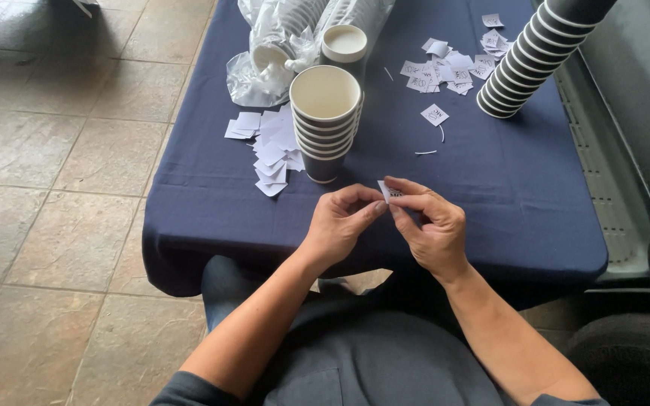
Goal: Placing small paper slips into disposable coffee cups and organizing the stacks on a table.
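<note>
While both the left hand [340, 225] and right hand [434, 229] pinch a small white sticker [387, 191] near the stacked cups [325, 120], hasty peeling could tear or curl it.

Only one view is given, taken from a camera worn on the head of the seated person. The scene is looked at steeply downward and forward, across the lap to the near edge of the table [212, 203]. The near edge is seen closely; the far edge is cut off at the top.
</note>
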